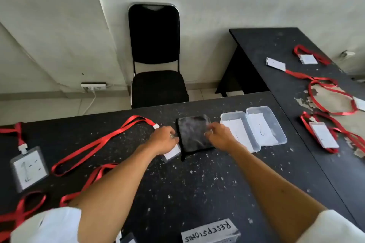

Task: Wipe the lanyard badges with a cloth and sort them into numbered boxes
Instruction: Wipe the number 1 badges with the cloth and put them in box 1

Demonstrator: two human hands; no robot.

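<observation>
Black table (197, 183): left hand (165, 140) grips badge (172, 154); right hand (220, 137) pinches cloth (192, 138).

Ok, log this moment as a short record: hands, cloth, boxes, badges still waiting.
left hand: grips a badge at the cloth's left edge
right hand: pinches the black cloth at its right edge
boxes: box 1 and box 2 side by side, right of the cloth; no badges seen inside
waiting: badge marked 1 at far left; side-table badge among others, all on red lanyards
</observation>
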